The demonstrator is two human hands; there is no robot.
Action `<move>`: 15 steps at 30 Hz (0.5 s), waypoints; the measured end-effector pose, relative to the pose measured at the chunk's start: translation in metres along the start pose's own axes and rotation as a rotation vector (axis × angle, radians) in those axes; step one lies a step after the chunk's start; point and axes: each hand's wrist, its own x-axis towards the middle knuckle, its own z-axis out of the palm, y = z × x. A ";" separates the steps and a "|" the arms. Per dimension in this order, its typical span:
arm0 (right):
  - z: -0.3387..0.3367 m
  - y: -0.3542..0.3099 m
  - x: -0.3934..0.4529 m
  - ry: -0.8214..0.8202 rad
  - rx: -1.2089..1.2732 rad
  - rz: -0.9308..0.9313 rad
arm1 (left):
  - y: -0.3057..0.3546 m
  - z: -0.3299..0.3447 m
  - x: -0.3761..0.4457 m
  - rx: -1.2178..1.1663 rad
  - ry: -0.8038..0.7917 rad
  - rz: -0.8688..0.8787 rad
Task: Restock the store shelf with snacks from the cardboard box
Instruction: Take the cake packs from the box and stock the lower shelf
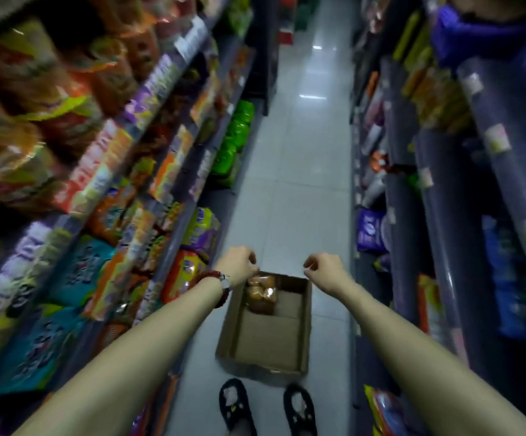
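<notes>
An open cardboard box (268, 338) lies on the aisle floor just beyond my feet. Two clear packs of brown buns (260, 292) sit in its far left corner; the box floor around them is bare. My left hand (238, 264) hangs above the box's far left corner, fingers loosely curled, holding nothing. My right hand (323, 267) hovers over the far right corner, fingers also loosely curled and empty. The snack shelf (107, 184) on the left is packed with colourful bags and boxes, blurred by motion.
A narrow tiled aisle (299, 184) runs ahead between two shelf units. The right shelves (444, 184) hold dark rolls and mixed goods. Green packs (233, 143) stand on the low left shelf. My two dark shoes (265, 407) stand at the box's near edge.
</notes>
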 end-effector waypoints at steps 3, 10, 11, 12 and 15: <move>0.029 0.042 0.013 -0.015 -0.007 0.062 | -0.016 0.048 0.036 -0.031 -0.050 -0.031; 0.150 0.131 0.096 -0.080 0.073 0.123 | -0.094 0.194 0.110 -0.188 -0.065 -0.108; 0.171 0.141 0.112 -0.084 0.084 0.119 | -0.110 0.218 0.123 -0.236 -0.053 -0.131; 0.195 0.153 0.129 -0.077 0.101 0.110 | -0.127 0.244 0.136 -0.278 -0.041 -0.155; 0.261 0.182 0.176 -0.079 0.183 0.080 | -0.170 0.311 0.169 -0.362 -0.012 -0.196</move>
